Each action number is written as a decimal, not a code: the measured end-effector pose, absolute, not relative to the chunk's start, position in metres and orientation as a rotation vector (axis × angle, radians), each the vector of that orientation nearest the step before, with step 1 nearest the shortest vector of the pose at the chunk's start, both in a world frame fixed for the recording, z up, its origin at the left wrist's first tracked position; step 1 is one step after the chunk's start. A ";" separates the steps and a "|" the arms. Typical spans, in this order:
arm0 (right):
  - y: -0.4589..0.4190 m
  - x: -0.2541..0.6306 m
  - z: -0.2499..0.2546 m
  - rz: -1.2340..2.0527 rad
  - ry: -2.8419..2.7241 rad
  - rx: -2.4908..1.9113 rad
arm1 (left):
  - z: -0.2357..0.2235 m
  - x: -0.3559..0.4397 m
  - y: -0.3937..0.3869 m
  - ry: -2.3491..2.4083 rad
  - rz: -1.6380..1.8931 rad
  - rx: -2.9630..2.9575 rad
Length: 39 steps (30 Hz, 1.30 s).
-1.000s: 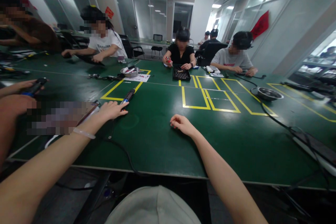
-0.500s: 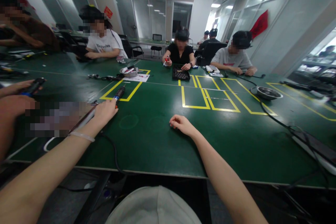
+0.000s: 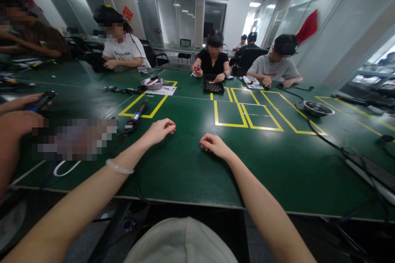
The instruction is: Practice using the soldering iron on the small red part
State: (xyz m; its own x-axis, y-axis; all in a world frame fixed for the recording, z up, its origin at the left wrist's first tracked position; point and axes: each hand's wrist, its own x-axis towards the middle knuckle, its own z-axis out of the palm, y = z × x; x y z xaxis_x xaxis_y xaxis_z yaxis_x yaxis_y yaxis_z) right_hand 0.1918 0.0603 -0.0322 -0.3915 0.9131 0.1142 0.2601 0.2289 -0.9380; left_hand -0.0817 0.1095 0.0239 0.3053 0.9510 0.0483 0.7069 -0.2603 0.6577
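Observation:
My left hand, with a pale bracelet on the wrist, is above the green table left of centre. Its fingers are bent and pinched together, with a small orange spot at the tips that I cannot make out. To its left lies a dark, slim tool with a blue band and a thin tip, like an electric screwdriver; the hand is apart from it. My right hand rests on the table to the right of my left hand, fingers curled in, and nothing shows in them.
Yellow tape rectangles mark the table. A metal bowl stands at the back left, a round dish at the right. Cables run along the right. A neighbour's hands hold a dark tool at left. Several people sit opposite.
My left hand has left the dark tool and moved to the right, towards my right hand. The tool now lies fully in sight. My right hand has stayed in place.

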 end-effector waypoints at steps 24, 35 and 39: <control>0.061 0.192 -0.035 1.476 -1.618 -0.987 | 0.007 -0.022 0.069 0.990 0.623 2.534; 0.061 0.191 -0.035 1.379 -1.668 -1.008 | 0.025 -0.208 0.100 2.585 -0.120 2.389; 0.062 0.193 -0.037 1.361 -1.680 -1.039 | 0.016 -0.218 0.108 2.390 -0.289 2.276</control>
State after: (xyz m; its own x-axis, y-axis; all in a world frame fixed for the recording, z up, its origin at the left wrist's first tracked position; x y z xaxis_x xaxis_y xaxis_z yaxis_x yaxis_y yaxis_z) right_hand 0.1926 0.0616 -0.0370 -0.4107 0.9106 0.0468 0.1428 0.1150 -0.9830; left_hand -0.2180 0.1076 0.0158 -0.0482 0.9988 0.0038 0.9691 0.0477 -0.2418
